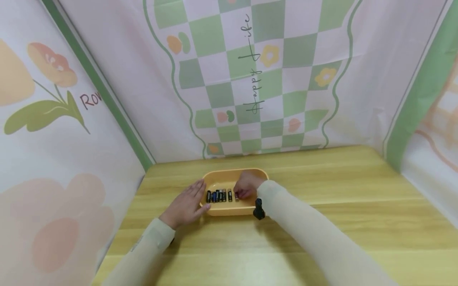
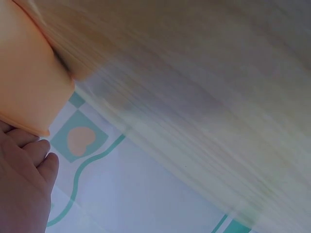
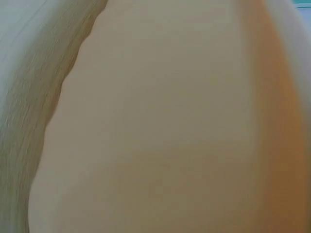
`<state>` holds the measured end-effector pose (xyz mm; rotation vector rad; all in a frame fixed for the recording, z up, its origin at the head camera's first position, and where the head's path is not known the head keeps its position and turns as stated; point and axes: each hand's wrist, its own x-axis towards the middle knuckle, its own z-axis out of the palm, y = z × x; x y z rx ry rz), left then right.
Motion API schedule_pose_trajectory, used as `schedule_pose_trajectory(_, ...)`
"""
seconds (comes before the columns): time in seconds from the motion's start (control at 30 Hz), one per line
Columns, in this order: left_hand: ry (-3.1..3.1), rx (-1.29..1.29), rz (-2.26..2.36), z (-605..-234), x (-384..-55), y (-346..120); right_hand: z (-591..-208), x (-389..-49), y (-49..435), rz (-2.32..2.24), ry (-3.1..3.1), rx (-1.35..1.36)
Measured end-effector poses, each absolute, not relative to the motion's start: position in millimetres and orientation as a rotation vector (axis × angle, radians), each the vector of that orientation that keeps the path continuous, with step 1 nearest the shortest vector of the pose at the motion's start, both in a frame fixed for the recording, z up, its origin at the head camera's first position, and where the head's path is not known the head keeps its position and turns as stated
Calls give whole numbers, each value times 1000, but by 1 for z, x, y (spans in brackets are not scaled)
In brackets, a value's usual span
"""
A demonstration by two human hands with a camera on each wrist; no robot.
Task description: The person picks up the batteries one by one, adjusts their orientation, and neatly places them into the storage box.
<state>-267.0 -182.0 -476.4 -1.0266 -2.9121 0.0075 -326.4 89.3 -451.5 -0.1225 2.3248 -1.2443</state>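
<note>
A yellow-orange plastic tray [image 1: 232, 212] stands on the wooden table. Inside it, several dark batteries [image 1: 219, 196] are lined up side by side at the left, and another battery [image 1: 230, 195] lies slightly apart to their right. My right hand [image 1: 247, 184] reaches into the tray and pinches a dark red battery [image 1: 236, 196] at the right end of the row. Across the tray's left rim lies my left hand [image 1: 185, 204], its fingers fairly straight. The left wrist view catches those fingers [image 2: 36, 153] against the rim. In the right wrist view only the tray wall [image 3: 160, 97] shows, without the hand.
The wooden table top [image 1: 332, 190] spreads around the tray. A patterned cloth wall [image 1: 250, 79] rises behind it, and a flowered cloth panel [image 1: 71, 159] borders the left. A black wrist device [image 1: 259, 209] hangs at the right sleeve, beside the tray's front rim.
</note>
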Motion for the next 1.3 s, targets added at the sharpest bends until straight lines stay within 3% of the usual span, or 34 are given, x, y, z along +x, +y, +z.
schedule_pose_trajectory(1.3,-2878,-1031,-36,-475,-266,-183,-463,-327,73,-1328,2292,-14)
